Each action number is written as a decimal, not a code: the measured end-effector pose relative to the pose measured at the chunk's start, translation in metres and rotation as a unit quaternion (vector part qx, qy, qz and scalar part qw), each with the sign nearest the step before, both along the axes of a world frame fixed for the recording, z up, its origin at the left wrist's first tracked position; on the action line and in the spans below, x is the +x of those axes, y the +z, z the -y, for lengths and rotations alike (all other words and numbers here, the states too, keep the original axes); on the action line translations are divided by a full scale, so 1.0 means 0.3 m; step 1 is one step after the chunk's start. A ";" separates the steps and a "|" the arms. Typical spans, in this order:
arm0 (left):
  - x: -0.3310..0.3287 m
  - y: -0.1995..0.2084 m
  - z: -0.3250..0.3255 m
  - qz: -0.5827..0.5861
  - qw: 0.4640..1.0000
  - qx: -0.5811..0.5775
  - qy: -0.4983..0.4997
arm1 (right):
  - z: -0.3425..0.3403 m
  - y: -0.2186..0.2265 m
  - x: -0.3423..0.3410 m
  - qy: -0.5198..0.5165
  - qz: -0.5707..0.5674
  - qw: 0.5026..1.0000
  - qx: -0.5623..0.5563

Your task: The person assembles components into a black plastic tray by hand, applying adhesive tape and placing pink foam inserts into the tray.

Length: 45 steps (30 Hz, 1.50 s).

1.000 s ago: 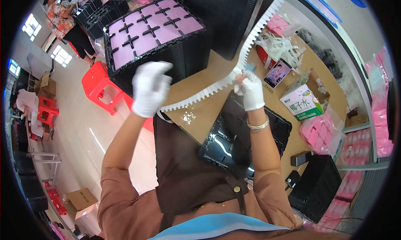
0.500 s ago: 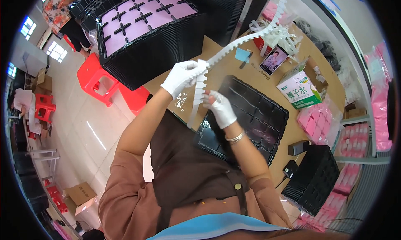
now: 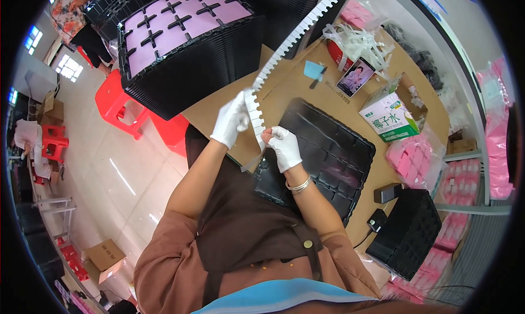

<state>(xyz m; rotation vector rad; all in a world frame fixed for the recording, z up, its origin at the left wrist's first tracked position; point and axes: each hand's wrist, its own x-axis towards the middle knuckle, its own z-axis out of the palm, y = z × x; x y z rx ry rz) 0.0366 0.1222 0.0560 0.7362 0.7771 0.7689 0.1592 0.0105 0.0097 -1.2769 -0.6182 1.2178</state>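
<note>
A long white strip (image 3: 292, 43) with a toothed, notched edge runs from the top of the view down to my gloved hands. My left hand (image 3: 229, 120) is at the strip's bend, its slightly blurred fingers closed against the edge there. Lower down, my right hand (image 3: 284, 148) pinches the strip between thumb and bare-looking fingertips. A thin translucent tail (image 3: 251, 163) hangs below it. Under and beside the right hand lies a black plastic tray (image 3: 328, 150) with a grid of compartments, tilted across the cardboard-covered table (image 3: 284, 76).
At the far left stands a tall stack of black trays (image 3: 191, 68) topped with pink sheets. A phone (image 3: 355, 76), a printed carton (image 3: 391, 114), white strip scraps (image 3: 363, 46), bagged pink pieces (image 3: 415, 158) and a smaller black tray stack (image 3: 404, 235) line the right. Red stools (image 3: 117, 103) stand left.
My left hand has moved slightly down along the strip. My right hand has shifted down and now pinches the strip. The strip's upper part has straightened and swung left.
</note>
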 end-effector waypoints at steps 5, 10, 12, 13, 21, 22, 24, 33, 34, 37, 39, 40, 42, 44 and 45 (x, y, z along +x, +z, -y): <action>0.010 -0.127 0.062 -0.097 0.993 0.011 -0.061 | 0.028 0.030 -0.002 -0.039 0.209 0.977 0.027; 0.001 -0.166 0.046 -0.078 0.995 -0.017 0.057 | -0.026 0.046 0.163 -0.128 0.433 0.880 0.147; 0.000 -0.143 0.053 -0.095 0.994 0.016 0.060 | -0.078 -0.075 0.375 -0.078 0.478 0.875 -0.004; -0.016 -0.148 0.050 -0.106 0.992 0.030 0.054 | -0.100 -0.036 0.406 0.018 0.570 0.816 -0.093; -0.015 -0.089 0.086 -0.093 0.992 0.063 0.048 | -0.139 -0.020 0.371 0.004 0.644 0.744 -0.176; -0.009 -0.090 0.084 -0.093 0.992 0.064 0.051 | -0.122 -0.038 0.347 -0.027 0.611 0.782 -0.121; -0.012 -0.103 0.101 -0.090 0.992 0.079 0.045 | -0.087 0.020 0.221 0.055 0.319 0.946 -0.013; 0.033 -0.091 0.145 -0.081 0.996 0.023 -0.008 | 0.045 0.037 0.055 0.002 0.154 0.988 -0.026; 0.048 -0.101 0.142 -0.051 0.998 0.002 -0.031 | 0.057 0.053 0.052 -0.023 0.216 0.976 -0.024; 0.092 -0.123 0.154 -0.009 0.998 -0.055 0.003 | 0.107 0.119 0.057 -0.084 0.323 0.941 0.051; 0.096 -0.146 0.157 0.036 0.995 -0.075 0.048 | 0.148 0.145 0.119 -0.120 0.382 0.904 0.149; 0.066 -0.165 0.144 0.018 0.998 -0.048 0.036 | 0.169 0.182 0.186 -0.115 0.464 0.871 0.115; 0.048 -0.148 0.140 0.002 0.997 -0.062 0.050 | 0.230 0.129 0.398 -0.142 0.495 0.855 0.060; 0.038 -0.138 0.145 -0.008 0.996 -0.068 0.064 | 0.329 0.056 0.649 -0.116 0.538 0.828 -0.105; 0.040 -0.135 0.145 -0.012 0.997 -0.046 0.053 | 0.388 -0.013 0.791 -0.107 0.509 0.836 -0.176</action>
